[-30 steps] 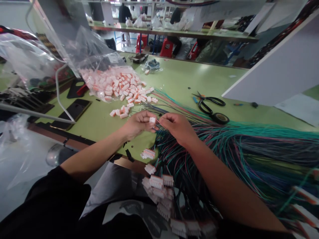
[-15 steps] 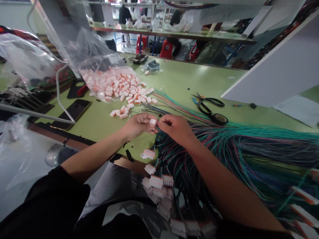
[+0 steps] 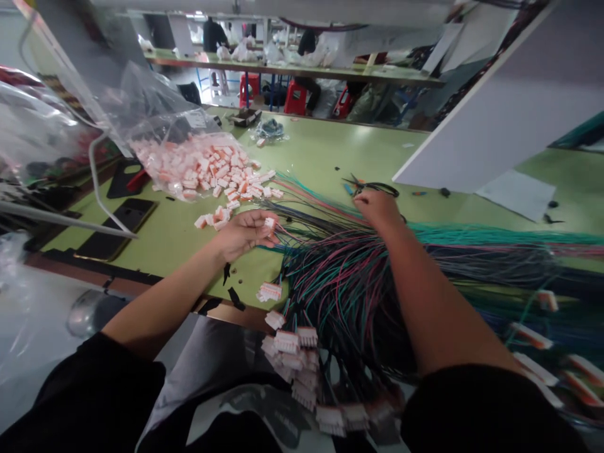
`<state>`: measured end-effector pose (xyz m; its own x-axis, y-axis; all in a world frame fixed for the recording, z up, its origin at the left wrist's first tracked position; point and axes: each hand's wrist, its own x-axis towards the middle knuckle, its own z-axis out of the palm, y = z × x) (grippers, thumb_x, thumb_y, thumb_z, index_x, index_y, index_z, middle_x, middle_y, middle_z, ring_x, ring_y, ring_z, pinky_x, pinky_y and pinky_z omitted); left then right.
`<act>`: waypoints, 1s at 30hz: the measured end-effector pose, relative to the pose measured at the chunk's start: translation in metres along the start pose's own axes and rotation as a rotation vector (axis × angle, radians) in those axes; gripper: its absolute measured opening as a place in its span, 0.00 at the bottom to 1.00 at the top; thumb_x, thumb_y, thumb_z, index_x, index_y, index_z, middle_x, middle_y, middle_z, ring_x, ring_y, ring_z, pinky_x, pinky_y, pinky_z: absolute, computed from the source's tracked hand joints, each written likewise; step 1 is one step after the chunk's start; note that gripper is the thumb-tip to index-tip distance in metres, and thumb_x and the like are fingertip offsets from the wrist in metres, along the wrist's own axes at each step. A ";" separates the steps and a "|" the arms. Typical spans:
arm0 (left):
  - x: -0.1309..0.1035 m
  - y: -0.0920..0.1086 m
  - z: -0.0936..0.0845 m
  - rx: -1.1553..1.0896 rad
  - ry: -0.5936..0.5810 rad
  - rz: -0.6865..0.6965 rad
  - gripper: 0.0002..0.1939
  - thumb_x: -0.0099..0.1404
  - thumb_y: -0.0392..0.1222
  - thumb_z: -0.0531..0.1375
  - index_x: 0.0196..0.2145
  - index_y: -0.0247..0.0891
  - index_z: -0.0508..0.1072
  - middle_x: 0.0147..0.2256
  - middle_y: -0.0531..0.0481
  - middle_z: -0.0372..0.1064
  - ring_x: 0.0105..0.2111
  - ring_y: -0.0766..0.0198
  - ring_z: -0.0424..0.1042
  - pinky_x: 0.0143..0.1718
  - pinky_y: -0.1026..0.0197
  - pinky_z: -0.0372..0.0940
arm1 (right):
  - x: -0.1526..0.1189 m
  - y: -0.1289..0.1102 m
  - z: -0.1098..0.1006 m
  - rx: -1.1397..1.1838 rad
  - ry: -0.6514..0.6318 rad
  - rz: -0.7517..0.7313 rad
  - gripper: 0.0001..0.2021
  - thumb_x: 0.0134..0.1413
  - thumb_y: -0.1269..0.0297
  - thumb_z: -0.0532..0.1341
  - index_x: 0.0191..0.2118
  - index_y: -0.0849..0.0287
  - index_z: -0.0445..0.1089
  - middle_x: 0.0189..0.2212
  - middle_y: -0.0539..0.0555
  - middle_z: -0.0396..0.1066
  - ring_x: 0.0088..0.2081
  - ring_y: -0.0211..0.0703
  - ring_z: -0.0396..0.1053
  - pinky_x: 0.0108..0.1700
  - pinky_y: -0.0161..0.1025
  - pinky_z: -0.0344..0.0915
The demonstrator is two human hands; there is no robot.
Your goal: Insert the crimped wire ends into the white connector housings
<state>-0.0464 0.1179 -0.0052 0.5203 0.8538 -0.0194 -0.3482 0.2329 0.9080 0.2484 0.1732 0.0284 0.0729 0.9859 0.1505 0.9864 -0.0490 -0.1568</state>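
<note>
L hand (image 3: 248, 234): thumb + fingers clamped on white/orange connector (image 3: 270, 224), thin wires running off its R side. R hand (image 3: 380, 211): fingers curled, can't tell if tog. or on smth; it partly blocks scissors (image 3: 361, 184) at its 11 o'clock. From L hand: loose connectors (image 3: 221, 167) 11, some under clear bag (image 3: 163, 121); phone (image 3: 116, 233) 9; wire bundle (image 3: 349, 270) 3–4; wired connectors (image 3: 287, 343) 5. White panel (image 3: 476, 113) R hand's 2. Green tabletop (image 3: 321, 145); rm beyond: bench (image 3: 255, 67), red stools (image 3: 296, 97), L hand's 1.

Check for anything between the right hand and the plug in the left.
Nothing visible blocks the way from the right hand to the plug in the left hand; only thin wires lie low on the table between them.
</note>
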 end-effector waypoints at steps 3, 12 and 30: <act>0.000 -0.001 -0.002 -0.013 -0.003 -0.013 0.13 0.52 0.30 0.65 0.36 0.33 0.71 0.23 0.55 0.71 0.24 0.70 0.74 0.27 0.69 0.70 | 0.008 0.004 0.011 -0.202 -0.117 0.039 0.17 0.54 0.72 0.51 0.44 0.66 0.73 0.45 0.67 0.71 0.47 0.53 0.67 0.44 0.44 0.61; 0.001 -0.002 -0.001 -0.030 -0.004 -0.025 0.12 0.51 0.30 0.65 0.35 0.33 0.71 0.23 0.54 0.72 0.24 0.69 0.74 0.27 0.68 0.70 | 0.014 0.006 0.015 -0.278 -0.145 0.052 0.18 0.55 0.73 0.48 0.46 0.69 0.70 0.45 0.71 0.70 0.47 0.56 0.67 0.44 0.44 0.60; 0.006 -0.007 -0.004 -0.062 -0.013 -0.042 0.12 0.53 0.26 0.61 0.37 0.31 0.70 0.25 0.52 0.71 0.25 0.69 0.73 0.28 0.68 0.69 | -0.035 -0.089 -0.014 0.519 -0.010 -0.453 0.11 0.50 0.62 0.56 0.35 0.59 0.74 0.30 0.54 0.74 0.31 0.40 0.67 0.36 0.38 0.61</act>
<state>-0.0442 0.1230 -0.0134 0.5453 0.8367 -0.0508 -0.3737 0.2969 0.8787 0.1596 0.1404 0.0506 -0.3340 0.8925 0.3031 0.7208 0.4491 -0.5281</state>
